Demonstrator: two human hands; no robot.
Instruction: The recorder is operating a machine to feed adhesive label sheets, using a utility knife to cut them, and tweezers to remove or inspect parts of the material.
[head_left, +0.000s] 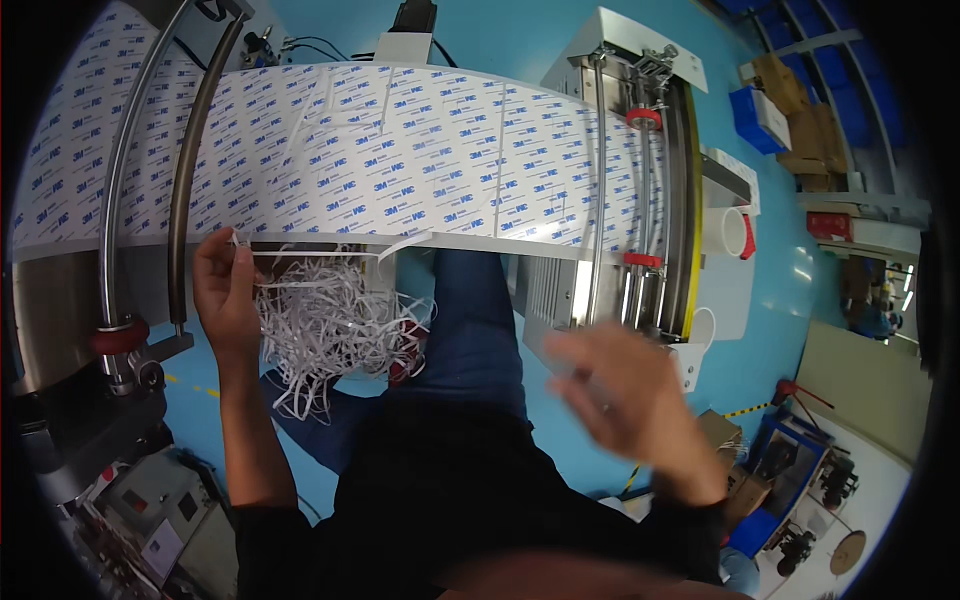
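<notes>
Okay, on my feed the white sheet (430, 170) with blue print spanned the machine, long axis left-right, crossed by a dark roller (190, 180) at left and metal rods (598, 150) at right. Below its near edge I had a tangle of white shreds (330, 320) blocking my view beneath. Right hand (635, 400) blurred, apart from the sheet; couldn't tell its grip. Left hand (228, 300) pinched a narrow strip (315, 254) pointing rightward along that edge.
</notes>
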